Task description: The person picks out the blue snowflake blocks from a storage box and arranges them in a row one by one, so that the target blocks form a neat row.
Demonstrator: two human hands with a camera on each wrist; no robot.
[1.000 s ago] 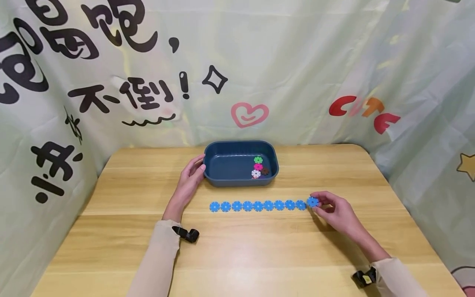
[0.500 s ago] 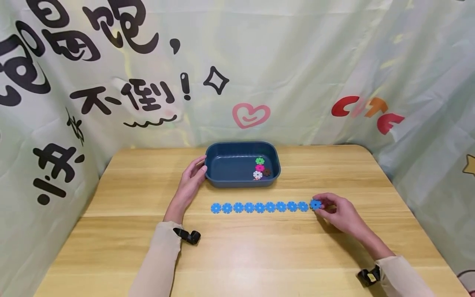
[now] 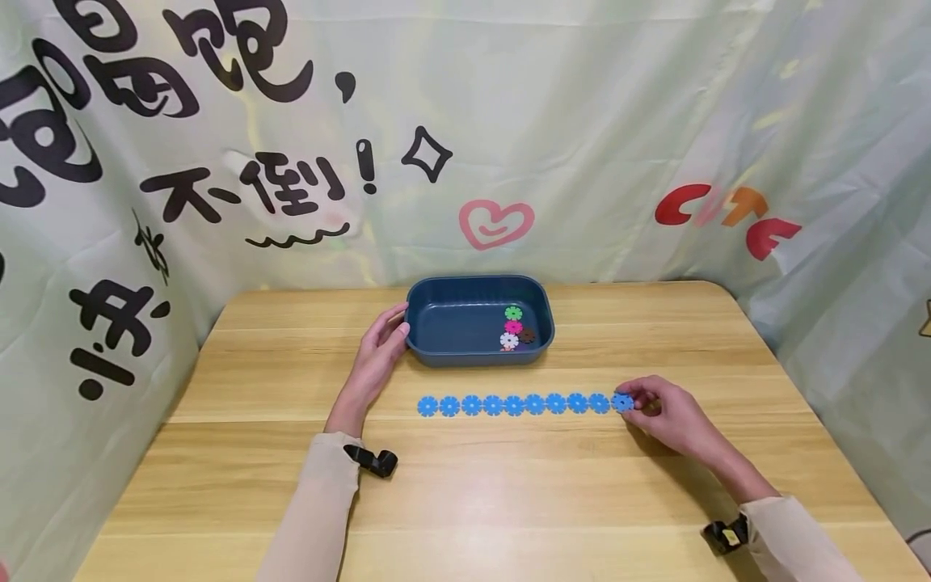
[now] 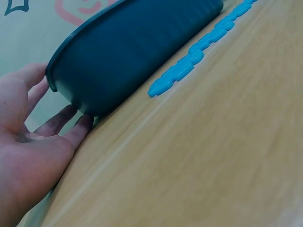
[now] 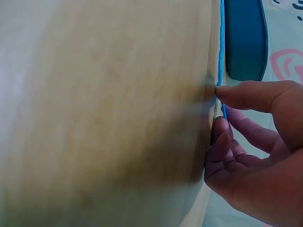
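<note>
In the head view my right hand pinches a blue snowflake building disc by its right side, between thumb and fingers. The disc lines up at the right end of a straight row of several matching blue discs on the table, its left edge right at its neighbour. My left hand touches the left end of a dark blue plastic bin. The left wrist view has those fingers spread against the bin's end wall. Seen from the right wrist, the row is a thin blue edge, partly hidden by the hand.
Inside the bin, toward its right end, lie a green disc, a pink disc, a white disc and a brown disc. A wooden table carries everything, with a printed curtain behind and at both sides.
The right hand has lowered its blue disc from slightly above the row's right end into line with the others. The left hand keeps its place at the bin; the view shifts slightly.
</note>
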